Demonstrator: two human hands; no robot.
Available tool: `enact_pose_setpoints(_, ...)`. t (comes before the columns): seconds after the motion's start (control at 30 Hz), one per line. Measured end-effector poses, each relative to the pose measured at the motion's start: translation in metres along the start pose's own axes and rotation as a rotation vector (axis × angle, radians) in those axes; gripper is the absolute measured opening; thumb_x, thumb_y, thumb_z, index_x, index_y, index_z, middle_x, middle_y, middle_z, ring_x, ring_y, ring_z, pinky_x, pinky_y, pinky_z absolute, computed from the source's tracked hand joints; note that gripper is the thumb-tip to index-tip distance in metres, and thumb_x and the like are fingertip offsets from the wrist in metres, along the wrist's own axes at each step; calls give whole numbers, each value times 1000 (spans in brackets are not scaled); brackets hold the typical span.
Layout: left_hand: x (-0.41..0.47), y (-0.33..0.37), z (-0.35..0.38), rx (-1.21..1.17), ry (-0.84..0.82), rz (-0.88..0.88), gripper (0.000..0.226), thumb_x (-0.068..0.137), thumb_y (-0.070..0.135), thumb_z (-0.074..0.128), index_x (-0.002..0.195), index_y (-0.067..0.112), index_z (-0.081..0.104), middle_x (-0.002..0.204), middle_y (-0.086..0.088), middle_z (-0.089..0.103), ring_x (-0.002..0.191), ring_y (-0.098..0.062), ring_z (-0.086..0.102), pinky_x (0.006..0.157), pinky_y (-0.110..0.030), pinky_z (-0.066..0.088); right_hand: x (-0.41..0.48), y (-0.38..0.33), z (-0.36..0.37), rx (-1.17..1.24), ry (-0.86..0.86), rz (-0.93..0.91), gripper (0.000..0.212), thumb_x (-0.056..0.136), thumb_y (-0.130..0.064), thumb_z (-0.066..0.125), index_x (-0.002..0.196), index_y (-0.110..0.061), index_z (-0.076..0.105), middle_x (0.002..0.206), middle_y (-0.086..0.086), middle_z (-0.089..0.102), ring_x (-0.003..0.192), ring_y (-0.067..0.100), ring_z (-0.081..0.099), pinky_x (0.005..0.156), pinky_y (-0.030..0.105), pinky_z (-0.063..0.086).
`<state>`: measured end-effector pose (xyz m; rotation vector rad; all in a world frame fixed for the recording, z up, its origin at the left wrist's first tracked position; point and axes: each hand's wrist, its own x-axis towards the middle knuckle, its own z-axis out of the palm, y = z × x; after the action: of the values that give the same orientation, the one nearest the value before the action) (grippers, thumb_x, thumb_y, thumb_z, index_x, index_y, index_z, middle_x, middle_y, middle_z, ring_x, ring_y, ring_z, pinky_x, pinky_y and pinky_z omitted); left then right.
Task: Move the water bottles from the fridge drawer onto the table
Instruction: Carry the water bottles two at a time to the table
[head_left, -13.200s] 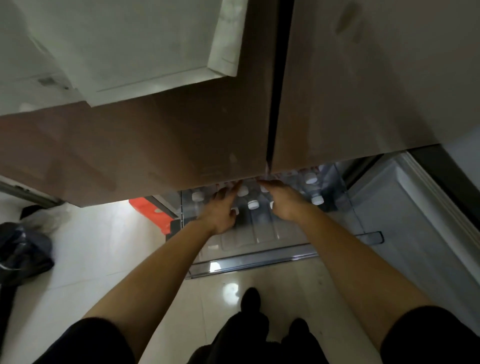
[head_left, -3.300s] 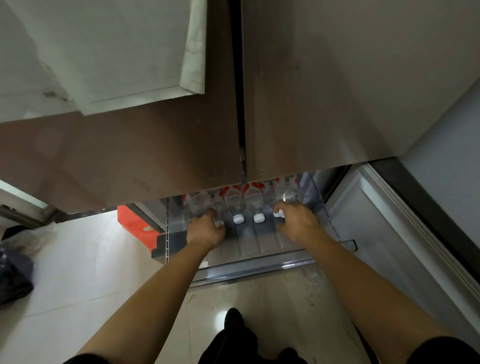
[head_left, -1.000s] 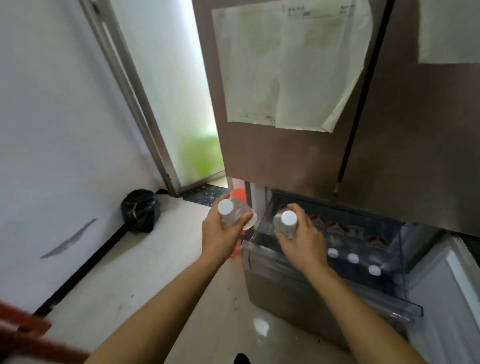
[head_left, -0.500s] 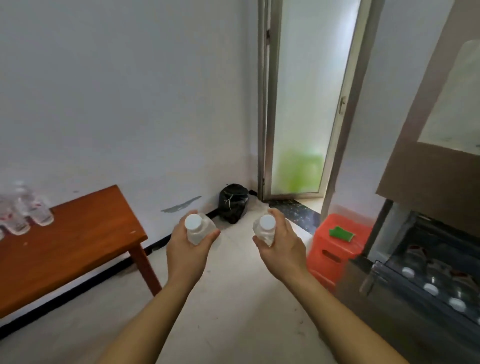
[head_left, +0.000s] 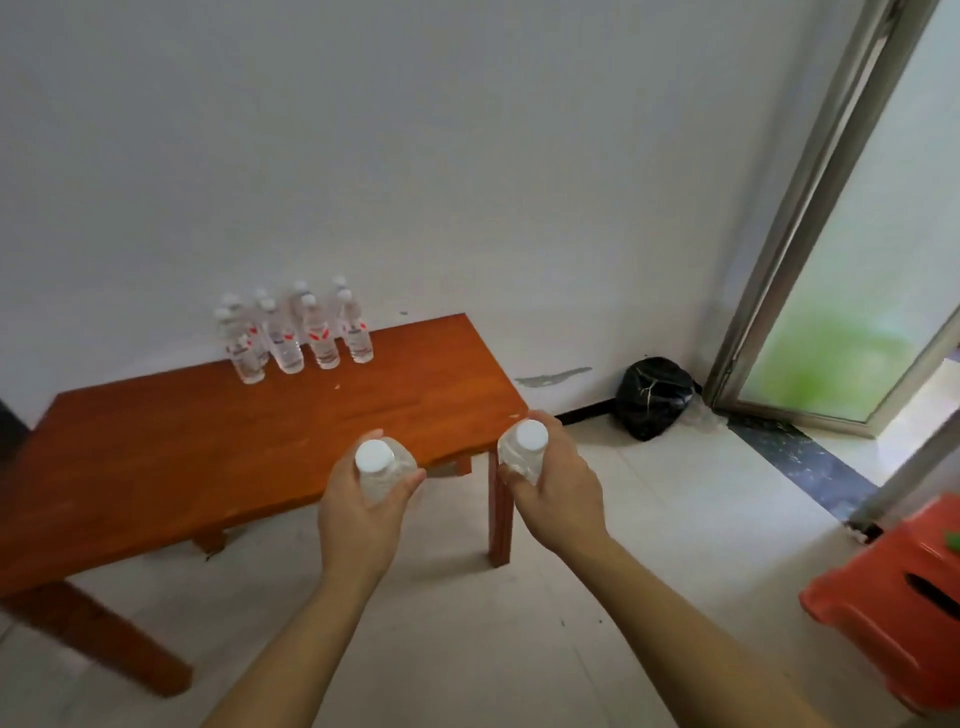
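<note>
head view: the left hand (head_left: 358, 514) wraps a clear water bottle, the left bottle (head_left: 387, 475), and the right hand (head_left: 558, 499) wraps the right bottle (head_left: 514, 460); each is gripped round the body, white cap (head_left: 374, 457) up and toward the camera, so the long axes stand close to upright. the table (head_left: 182, 457), low and orange-brown, lies ahead and to the left of the hands, its long side running left to right along the wall (head_left: 467, 156); the left hand is the nearer, its bottle seen against the near edge, while the right bottle hangs just off the right corner. at the far edge, well apart from the hands, the standing bottles (head_left: 296, 332) make a tight upright cluster against the wall; bare wood lies between them and the near edge, so setting down looks like a forward-left reach, the right hand crossing further. the fridge drawer is out of frame, so what remains in it cannot be told; a tied black bag (head_left: 654, 397) sits in the corner by the door frame (head_left: 810, 208), contents hidden; an orange plastic stool (head_left: 893, 618) stands at the right.
</note>
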<state>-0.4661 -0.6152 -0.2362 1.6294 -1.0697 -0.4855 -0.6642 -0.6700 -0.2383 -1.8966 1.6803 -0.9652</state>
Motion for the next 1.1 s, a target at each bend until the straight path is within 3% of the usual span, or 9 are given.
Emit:
enact_pose_setpoints(0.17,61,-42,-57,40,94,-22,66,74,35,83,134,26,55,125,5,62,117,-16,56,100,-42,49,39,-58,74,34,-77,-123,65,87,-38,72,139,-36,33,127,-11,58,110,12,60,87,28,50)
enact_pose_setpoints(0.33,131,-86,-91,98,133,-40,65,74,37,83,133,25,56,123,7,63,117,-14,57,101,-44,49,94,-94,158,88,-151,-144,70,88,-37,72,143,-37,30,137,-10,54,120,15,57,98,38,51)
enact_pose_setpoints(0.5,233,-121,-126,170,164,-63,59,77,32,82,131,24,57,119,6,65,113,-14,60,98,-39,49,175,-139,259,144,-220,-122,72,87,-39,72,144,-36,28,141,-8,53,123,18,57,98,38,51)
enact_pose_setpoints(0.7,352,-142,-183,237,258,-62,50,80,28,79,123,32,53,107,18,60,104,-7,57,92,-35,47,261,-211,351,166,-340,-234,70,86,-41,72,143,-33,31,136,-5,55,118,18,60,92,38,54)
enact_pose_setpoints(0.87,428,-175,-224,257,337,-93,60,80,30,79,133,21,54,121,4,63,112,-15,57,95,-40,48,310,-264,414,182,-429,-260,67,85,-40,74,140,-33,35,129,-8,60,114,16,62,89,35,56)
enact_pose_setpoints(1.1,535,-259,-270,221,314,-169,43,81,40,75,118,25,59,105,8,67,100,-13,63,87,-34,49,356,-313,519,209,-456,-215,67,80,-43,76,135,-35,38,121,-11,64,108,14,63,89,40,57)
